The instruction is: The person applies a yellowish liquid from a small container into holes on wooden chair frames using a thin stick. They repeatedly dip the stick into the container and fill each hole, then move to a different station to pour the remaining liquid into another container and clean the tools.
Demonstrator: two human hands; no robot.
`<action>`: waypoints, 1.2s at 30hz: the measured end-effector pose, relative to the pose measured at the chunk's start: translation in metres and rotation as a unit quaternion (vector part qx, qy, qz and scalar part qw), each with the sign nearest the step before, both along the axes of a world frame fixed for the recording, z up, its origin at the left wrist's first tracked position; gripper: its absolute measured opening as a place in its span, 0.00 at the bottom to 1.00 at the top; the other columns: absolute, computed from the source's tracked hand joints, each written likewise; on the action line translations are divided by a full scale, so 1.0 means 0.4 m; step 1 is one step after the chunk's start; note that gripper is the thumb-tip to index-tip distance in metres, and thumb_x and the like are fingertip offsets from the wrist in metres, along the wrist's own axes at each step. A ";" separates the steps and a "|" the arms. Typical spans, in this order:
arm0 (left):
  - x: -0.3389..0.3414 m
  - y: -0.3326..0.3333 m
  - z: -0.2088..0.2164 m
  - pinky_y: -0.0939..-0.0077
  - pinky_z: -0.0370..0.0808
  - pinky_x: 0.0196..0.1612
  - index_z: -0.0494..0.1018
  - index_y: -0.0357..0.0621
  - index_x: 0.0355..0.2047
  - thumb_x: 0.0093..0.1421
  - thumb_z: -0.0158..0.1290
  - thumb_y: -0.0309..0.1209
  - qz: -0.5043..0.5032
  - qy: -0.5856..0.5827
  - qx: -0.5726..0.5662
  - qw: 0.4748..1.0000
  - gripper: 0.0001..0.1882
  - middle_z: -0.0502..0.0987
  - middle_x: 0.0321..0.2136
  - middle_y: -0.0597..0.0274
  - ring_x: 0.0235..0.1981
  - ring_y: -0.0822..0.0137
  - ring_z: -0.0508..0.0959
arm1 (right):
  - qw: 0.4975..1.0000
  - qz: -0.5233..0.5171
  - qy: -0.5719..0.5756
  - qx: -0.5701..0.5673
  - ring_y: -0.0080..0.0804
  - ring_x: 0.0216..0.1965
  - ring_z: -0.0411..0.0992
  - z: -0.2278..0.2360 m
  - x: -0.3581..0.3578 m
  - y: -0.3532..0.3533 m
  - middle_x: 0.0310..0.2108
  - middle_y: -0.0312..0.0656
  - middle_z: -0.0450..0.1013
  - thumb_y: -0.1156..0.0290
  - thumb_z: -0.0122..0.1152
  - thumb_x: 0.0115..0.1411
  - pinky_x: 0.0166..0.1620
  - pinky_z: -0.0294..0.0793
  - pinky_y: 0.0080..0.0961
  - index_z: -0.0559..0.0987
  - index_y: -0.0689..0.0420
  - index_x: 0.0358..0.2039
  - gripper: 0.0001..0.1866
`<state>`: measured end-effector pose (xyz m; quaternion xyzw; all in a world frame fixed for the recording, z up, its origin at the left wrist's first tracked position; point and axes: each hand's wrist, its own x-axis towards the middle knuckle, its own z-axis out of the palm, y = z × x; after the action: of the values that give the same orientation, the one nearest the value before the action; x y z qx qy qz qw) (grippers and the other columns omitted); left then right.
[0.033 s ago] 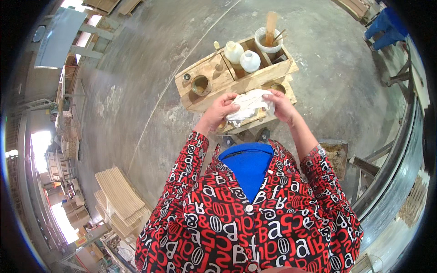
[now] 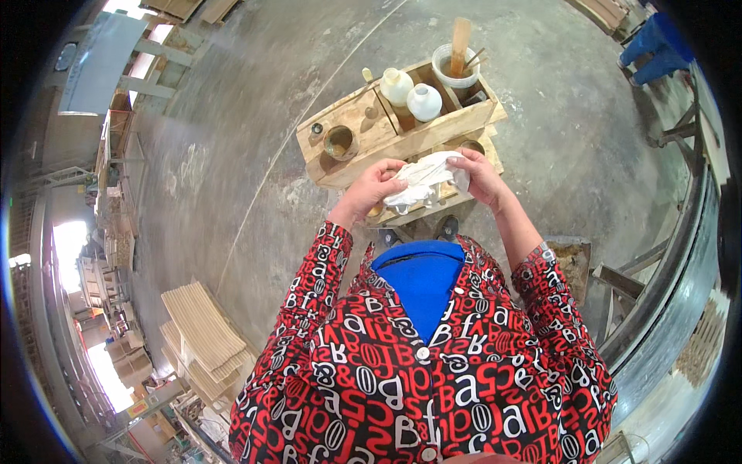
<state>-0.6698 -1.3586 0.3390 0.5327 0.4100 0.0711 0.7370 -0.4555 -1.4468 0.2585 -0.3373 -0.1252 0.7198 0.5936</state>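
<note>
A crumpled white cloth (image 2: 423,182) is stretched between my two hands, over the near side of a wooden box-like stand. My left hand (image 2: 376,185) pinches its left end, fingers closed on the fabric. At the other end my right hand (image 2: 479,175) grips the cloth between thumb and fingers. Beyond my hands is the wooden box (image 2: 363,158). Two white plastic bottles (image 2: 423,103) and a stained open jar (image 2: 338,143) stand on it. A white bucket (image 2: 442,60) with a broad wooden stick (image 2: 461,46) sits in its far right part.
Stacked tan boards (image 2: 202,332) lie at lower left. A long metal-edged bench (image 2: 671,271) runs along the right. Another person in blue trousers (image 2: 657,58) stands at far right. Shelving with boards lines the left side, and a grey panel (image 2: 100,66) is at upper left.
The right part of the cloth has shifted slightly as my right hand's fingers moved a little. Otherwise the scene looks the same.
</note>
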 end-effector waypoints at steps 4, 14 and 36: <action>-0.010 0.010 -0.038 0.84 0.69 0.35 0.70 0.40 0.40 0.56 0.53 0.29 -0.019 0.091 0.096 0.991 0.12 0.74 0.34 0.65 0.32 0.78 0.72 | 0.996 -0.002 -0.080 0.023 0.21 0.29 0.72 0.024 0.023 0.002 0.29 0.36 0.75 0.72 0.58 0.54 0.34 0.72 0.18 0.75 0.59 0.31 0.06; 0.060 0.004 -0.131 0.74 0.72 0.38 0.67 0.38 0.43 0.64 0.37 0.33 0.077 0.030 0.022 0.996 0.14 0.73 0.37 0.58 0.36 0.69 0.74 | 0.818 0.066 -0.469 0.326 0.23 0.30 0.72 0.041 0.012 -0.119 0.31 0.37 0.75 0.67 0.58 0.55 0.33 0.72 0.20 0.77 0.60 0.38 0.12; -0.051 -0.068 -0.203 0.79 0.70 0.41 0.67 0.38 0.46 0.56 0.49 0.29 0.069 0.095 0.232 0.966 0.17 0.73 0.41 0.61 0.37 0.72 0.73 | 0.680 -0.164 -0.690 0.187 0.36 0.39 0.70 0.072 0.111 0.276 0.40 0.45 0.71 0.67 0.52 0.59 0.43 0.70 0.29 0.73 0.56 0.45 0.14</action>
<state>-0.6902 -1.3858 0.2578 0.6640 0.4857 0.1640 0.5443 -0.4113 -1.3364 0.2872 -0.6358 -0.5738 0.1358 0.4981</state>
